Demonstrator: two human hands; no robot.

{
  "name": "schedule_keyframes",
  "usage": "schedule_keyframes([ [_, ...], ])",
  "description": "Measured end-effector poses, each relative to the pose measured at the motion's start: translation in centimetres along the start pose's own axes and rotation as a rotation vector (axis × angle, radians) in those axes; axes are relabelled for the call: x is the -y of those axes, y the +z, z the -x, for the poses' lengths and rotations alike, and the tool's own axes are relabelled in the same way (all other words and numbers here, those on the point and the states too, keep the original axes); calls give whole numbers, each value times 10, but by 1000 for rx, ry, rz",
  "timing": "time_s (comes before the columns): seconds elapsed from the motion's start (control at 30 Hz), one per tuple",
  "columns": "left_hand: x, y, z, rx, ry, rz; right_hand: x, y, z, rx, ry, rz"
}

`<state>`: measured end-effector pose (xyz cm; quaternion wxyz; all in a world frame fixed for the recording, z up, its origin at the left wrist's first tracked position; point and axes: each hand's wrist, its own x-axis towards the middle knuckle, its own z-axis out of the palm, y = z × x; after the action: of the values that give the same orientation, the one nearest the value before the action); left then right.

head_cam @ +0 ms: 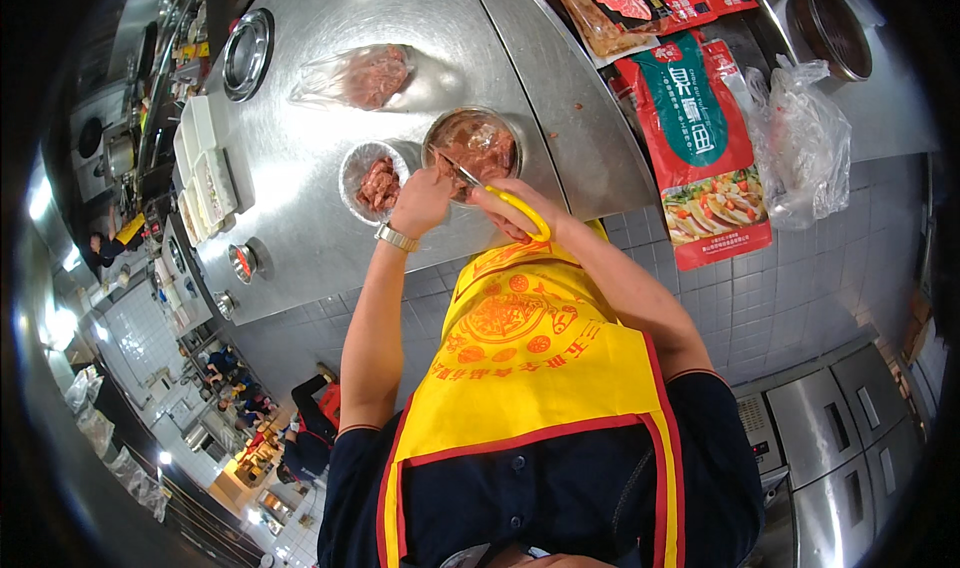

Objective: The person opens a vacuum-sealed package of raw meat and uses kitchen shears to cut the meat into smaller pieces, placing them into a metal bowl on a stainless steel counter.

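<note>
My right hand [517, 206] grips yellow-handled scissors [538, 219], whose metal blades point over a round steel bowl [517, 124] of raw red meat [489, 150]. At the bowl's near left rim, my left hand [424, 199] pinches a piece of meat [445, 167] beside the blades. A metal-banded watch is on that wrist. Just left of this hand stands a bowl lined with clear plastic [346, 178], with cut meat pieces [379, 184] inside. Beyond both bowls, a clear plastic bag [330, 80] holds more raw meat [381, 77] on the steel table [300, 155].
On the left are a steel dish [248, 54], white trays [213, 185] and a small bowl with red contents [242, 263]. Printed food packages [697, 140] and a crumpled plastic bag [802, 140] lie to the right. Other people [307, 444] are in the background.
</note>
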<state>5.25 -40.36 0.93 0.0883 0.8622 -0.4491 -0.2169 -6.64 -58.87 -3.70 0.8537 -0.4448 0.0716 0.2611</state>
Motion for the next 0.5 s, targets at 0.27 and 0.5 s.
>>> schedule_keyframes([
  [0.27,6,4,1,187,130,112,9,-8,-2,-1,-9,44],
  [0.5,17,-4,7,250,214,26,1,-11,-9,-110,-116,261],
])
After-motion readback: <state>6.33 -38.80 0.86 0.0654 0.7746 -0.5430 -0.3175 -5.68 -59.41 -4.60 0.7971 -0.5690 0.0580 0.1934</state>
